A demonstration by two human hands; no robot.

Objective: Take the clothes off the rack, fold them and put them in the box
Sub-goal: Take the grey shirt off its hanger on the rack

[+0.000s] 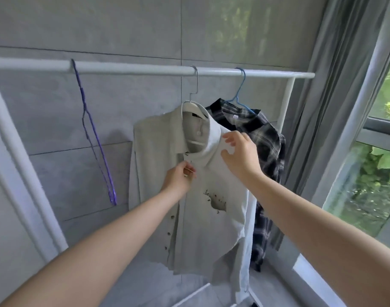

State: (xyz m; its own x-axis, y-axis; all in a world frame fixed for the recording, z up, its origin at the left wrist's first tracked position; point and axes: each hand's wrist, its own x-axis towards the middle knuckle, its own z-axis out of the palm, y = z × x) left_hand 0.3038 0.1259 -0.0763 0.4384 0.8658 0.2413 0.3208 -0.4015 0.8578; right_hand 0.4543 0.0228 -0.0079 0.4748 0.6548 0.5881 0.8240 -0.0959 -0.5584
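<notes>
A pale grey-white buttoned shirt (214, 218) with a small embroidered motif hangs on a white hanger (195, 103) from the white rack rail (134, 69). My left hand (180, 177) pinches the shirt's front placket just below the collar. My right hand (239, 156) grips the fabric at the shirt's right shoulder beside the collar. Behind it a dark plaid shirt (267, 156) hangs on a blue hanger (239, 96). No box is in view.
An empty purple hanger (94, 138) hangs at the left of the rail. The rack's white upright (286, 103) stands at the right. A grey curtain (327, 89) and a window (371, 178) lie beyond. A tiled grey wall is behind.
</notes>
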